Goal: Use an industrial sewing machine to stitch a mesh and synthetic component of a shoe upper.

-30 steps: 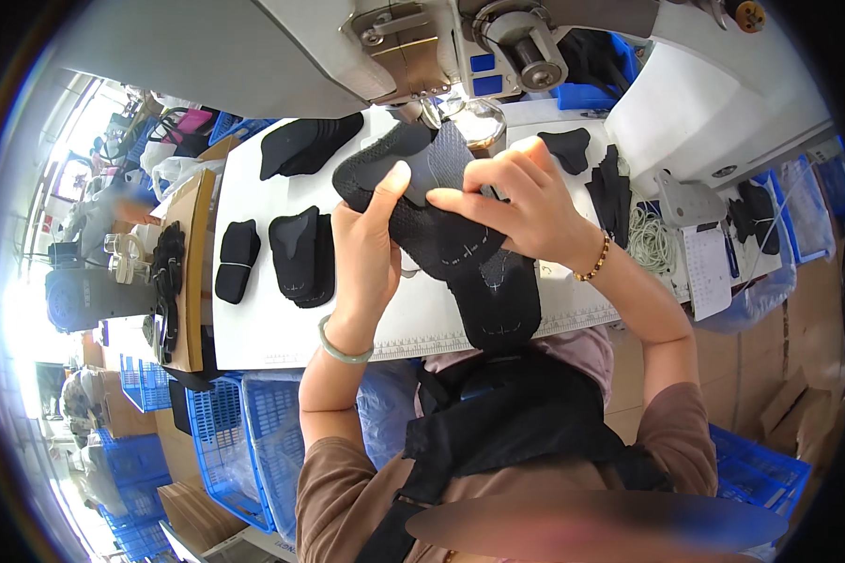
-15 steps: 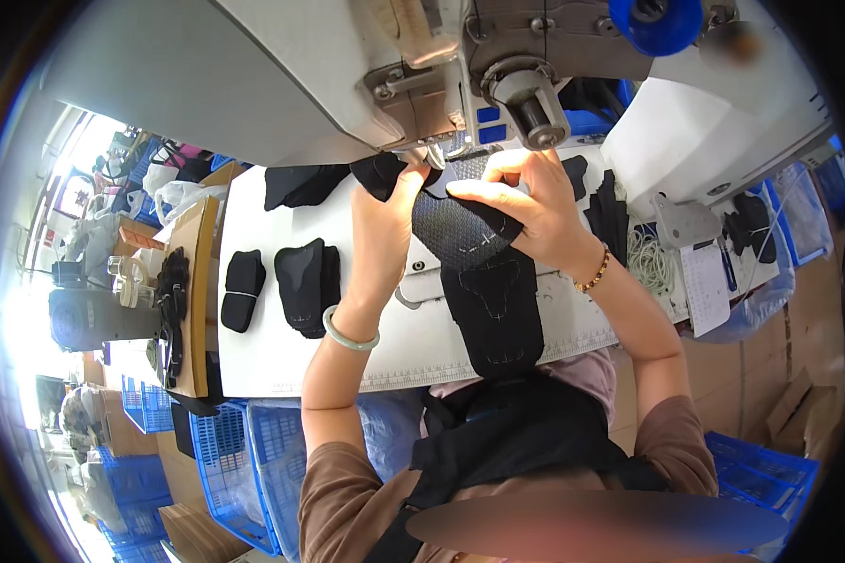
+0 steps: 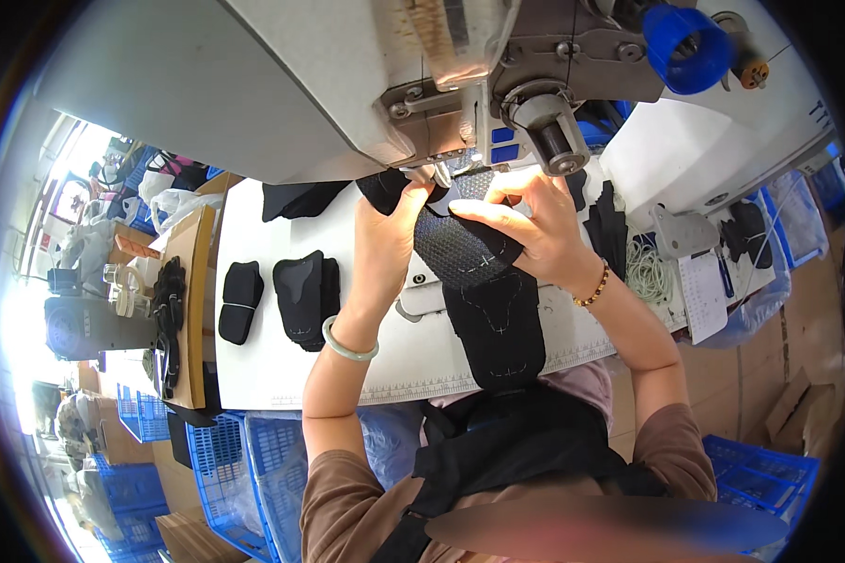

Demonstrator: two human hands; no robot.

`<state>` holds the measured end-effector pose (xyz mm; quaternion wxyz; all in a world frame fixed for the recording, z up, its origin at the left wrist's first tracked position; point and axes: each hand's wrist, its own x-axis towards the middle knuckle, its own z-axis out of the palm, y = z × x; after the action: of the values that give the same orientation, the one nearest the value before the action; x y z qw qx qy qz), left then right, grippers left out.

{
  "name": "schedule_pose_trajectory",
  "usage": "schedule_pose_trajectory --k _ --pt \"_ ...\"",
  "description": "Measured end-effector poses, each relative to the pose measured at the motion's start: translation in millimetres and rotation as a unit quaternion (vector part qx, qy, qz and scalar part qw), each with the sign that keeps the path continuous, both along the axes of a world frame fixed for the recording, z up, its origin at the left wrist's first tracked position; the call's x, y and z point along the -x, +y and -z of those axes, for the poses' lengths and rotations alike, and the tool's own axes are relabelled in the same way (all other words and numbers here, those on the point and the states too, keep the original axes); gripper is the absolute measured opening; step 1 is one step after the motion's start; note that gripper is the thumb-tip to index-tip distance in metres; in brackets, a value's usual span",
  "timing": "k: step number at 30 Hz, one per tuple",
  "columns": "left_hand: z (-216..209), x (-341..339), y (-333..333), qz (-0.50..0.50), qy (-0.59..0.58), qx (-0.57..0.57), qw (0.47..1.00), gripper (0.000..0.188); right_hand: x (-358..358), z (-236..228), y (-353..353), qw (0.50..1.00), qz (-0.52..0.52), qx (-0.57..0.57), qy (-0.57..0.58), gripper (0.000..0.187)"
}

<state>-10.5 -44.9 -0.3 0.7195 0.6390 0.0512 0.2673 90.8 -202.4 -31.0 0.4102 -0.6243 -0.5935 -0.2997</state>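
Under the head of the sewing machine (image 3: 441, 103), a black mesh-textured fabric piece (image 3: 465, 246) with white marks is held between both hands. My left hand (image 3: 388, 235), a pale bangle on its wrist, is closed with thumb and fingers at the left side of the piece, by the presser foot. My right hand (image 3: 540, 230), with a beaded bracelet, pinches its right edge between thumb and fingers. A stack of black padded pieces (image 3: 498, 338) with stitched outlines lies below, overhanging the table's front edge. The needle point is hidden.
On the white table (image 3: 366, 361) lie a tied black bundle (image 3: 241, 302) and a stack of black shaped pieces (image 3: 307, 298). At the right are white cord (image 3: 646, 272), a paper sheet (image 3: 702, 296) and a pen (image 3: 725, 272). Blue crates (image 3: 221, 469) stand below left.
The view has shifted slightly, so the machine sits lower in the picture. Both hands keep hold of the mesh piece, with little visible movement against the machine.
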Motion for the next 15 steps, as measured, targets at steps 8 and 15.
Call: schedule_pose_trajectory --k 8,15 --pt "0 0 0 0.016 -0.008 -0.011 1.000 0.015 2 -1 -1 1.000 0.016 -0.005 -0.018 0.068" --pt "-11 7 7 0.035 0.068 -0.044 0.996 0.014 3 -5 -2 1.000 0.008 0.007 0.014 0.062"
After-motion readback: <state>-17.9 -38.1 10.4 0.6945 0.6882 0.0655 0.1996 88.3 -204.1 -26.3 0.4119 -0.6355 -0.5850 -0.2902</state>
